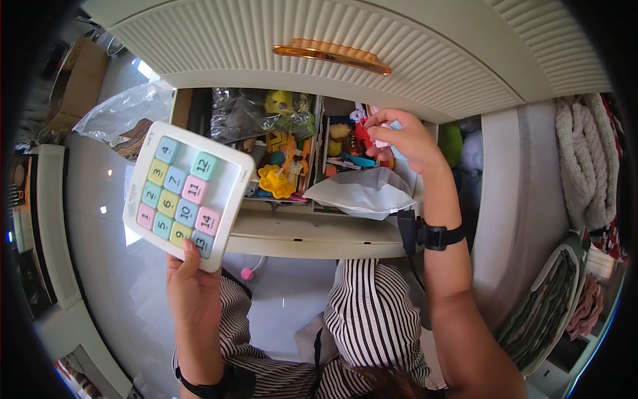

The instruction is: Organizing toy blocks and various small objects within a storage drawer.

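Note:
My left hand [192, 287] grips the lower edge of a white plastic number-puzzle board [227, 187], thumb on top. Pastel numbered square tiles [187, 212] fill much of the board, and bare tray shows along its right side and top. My right hand [406, 139] is over the right part of an open drawer, its fingers curled around small light blue and pink pieces [396, 139] that look like loose tiles. Below that hand lies a whitish zip bag [364, 189]. The fingers partly hide the toys beneath.
The drawer [309, 249] holds a yellow flower-shaped toy [276, 182], an orange toy [296, 157] and clear plastic wrapping [237, 117]. Overhead juts a ribbed drawer front with a gold handle [334, 55]. A clear bag [124, 109] lies left; folded knitted fabric [585, 159] is at right.

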Available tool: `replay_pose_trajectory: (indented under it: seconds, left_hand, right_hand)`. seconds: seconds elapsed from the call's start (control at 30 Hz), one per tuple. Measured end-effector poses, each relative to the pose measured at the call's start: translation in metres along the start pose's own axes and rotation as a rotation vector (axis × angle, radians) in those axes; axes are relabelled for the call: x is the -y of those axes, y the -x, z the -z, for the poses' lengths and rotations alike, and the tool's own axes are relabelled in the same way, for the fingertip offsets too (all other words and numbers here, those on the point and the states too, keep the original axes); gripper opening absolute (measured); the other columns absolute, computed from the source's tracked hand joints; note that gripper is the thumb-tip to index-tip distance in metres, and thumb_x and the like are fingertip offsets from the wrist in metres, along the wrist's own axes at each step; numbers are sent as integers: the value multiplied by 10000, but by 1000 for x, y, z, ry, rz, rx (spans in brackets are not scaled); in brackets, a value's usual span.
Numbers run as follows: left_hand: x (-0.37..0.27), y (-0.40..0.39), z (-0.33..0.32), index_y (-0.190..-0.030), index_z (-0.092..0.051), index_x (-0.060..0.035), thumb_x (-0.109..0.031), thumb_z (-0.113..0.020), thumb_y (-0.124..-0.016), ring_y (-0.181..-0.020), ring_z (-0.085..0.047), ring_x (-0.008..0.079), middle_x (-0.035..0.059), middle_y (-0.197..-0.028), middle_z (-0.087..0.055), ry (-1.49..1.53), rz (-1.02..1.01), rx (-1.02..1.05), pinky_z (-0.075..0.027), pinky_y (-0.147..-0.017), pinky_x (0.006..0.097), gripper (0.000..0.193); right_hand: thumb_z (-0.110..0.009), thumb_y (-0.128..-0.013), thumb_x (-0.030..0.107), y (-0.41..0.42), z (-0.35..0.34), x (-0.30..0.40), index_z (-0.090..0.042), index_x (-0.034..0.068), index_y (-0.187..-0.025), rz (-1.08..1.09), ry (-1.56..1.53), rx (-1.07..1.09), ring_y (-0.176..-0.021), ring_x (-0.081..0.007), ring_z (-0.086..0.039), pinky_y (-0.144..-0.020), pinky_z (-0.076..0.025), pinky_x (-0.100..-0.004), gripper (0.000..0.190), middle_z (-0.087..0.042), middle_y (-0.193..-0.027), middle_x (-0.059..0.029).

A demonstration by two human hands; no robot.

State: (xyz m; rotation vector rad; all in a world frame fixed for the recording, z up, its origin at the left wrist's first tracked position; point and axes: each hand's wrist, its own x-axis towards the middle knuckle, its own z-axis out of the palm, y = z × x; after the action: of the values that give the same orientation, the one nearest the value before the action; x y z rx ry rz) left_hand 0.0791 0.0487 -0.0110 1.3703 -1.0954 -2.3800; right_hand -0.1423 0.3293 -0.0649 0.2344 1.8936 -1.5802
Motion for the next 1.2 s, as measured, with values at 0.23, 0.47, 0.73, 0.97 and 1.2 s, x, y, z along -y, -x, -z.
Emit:
replay_pose_trajectory:
  seconds: [0.23, 0.47, 0.73, 0.97, 1.2]
  left_hand:
    - [-4, 3, -4, -1182, -413, -10, -104, -438, -948, -1047, -564, 202, 122, -1182, -531, -23, 3, -27, -496, -873, 341, 254]
    - [-1, 3, -9, -1167, -407, -12, -129, -454, -945, -1015, -577, 214, 120, -1139, -548, -46, 24, -34, -505, -846, 356, 255]
    - [-3, 2, -9, -1158, -408, -10, -113, -451, -944, -1020, -576, 217, 127, -1140, -548, -33, 13, -29, -503, -863, 355, 241]
    - [-2, 3, -9, -1155, -408, -17, -109, -443, -946, -1034, -572, 218, 131, -1156, -539, -25, 21, -6, -500, -871, 351, 231]
    - [-4, 6, -11, -1175, -415, -9, -106, -442, -947, -1063, -558, 206, 118, -1173, -538, -26, 2, 26, -476, -899, 348, 249]
  right_hand:
    - [-598, -730, 40, -18, -16, -15, -658, 15, -880, 318, 536, 15, -670, -149, -631, -559, -477, -259, 164, -632, -774, -45]
    - [-692, -640, 31, -39, -41, -40, -649, 48, -985, 489, 1044, 71, -893, -326, -603, -777, -468, -393, 349, -646, -939, -161]
    - [-699, -627, 26, -41, -42, -31, -644, 49, -1037, 354, 1032, 87, -893, -319, -611, -774, -473, -385, 415, -649, -930, -161]
    - [-654, -632, 14, -45, -36, -51, -639, 44, -1051, 658, 1038, 47, -858, -295, -623, -756, -484, -361, 420, -651, -907, -160]
    - [-688, -646, 116, 4, -4, -20, -661, 14, -784, 288, 1016, -67, -722, -250, -619, -670, -478, -350, 174, -649, -778, -143]
